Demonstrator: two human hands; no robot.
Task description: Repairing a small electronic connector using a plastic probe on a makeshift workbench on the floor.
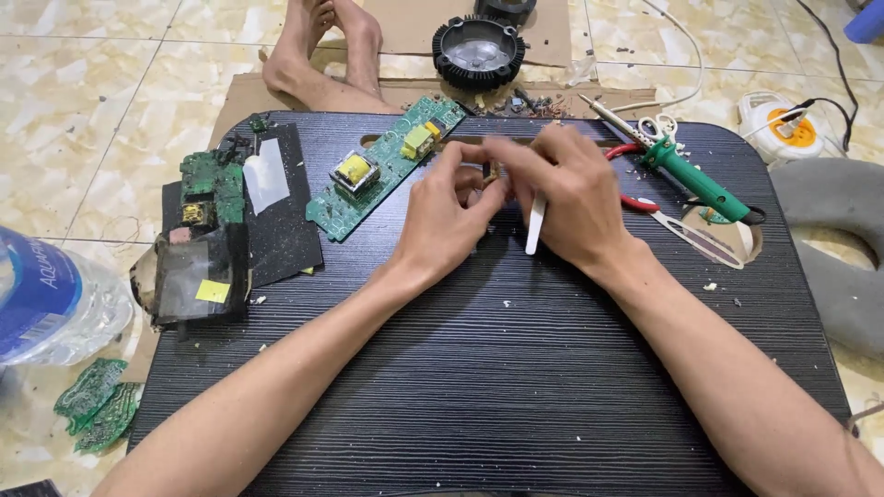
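We pinch a small brownish component (491,172) between our left hand (447,216) and right hand (569,193), which also grips a thin white tool (535,224), over the black ridged lap table (479,368); the long green circuit board (387,166) lies stripped nearby, soldering iron (686,173) unused.

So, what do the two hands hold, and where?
Both hands pinch a small brownish part at its sides; the right hand also holds a white stick by its top.
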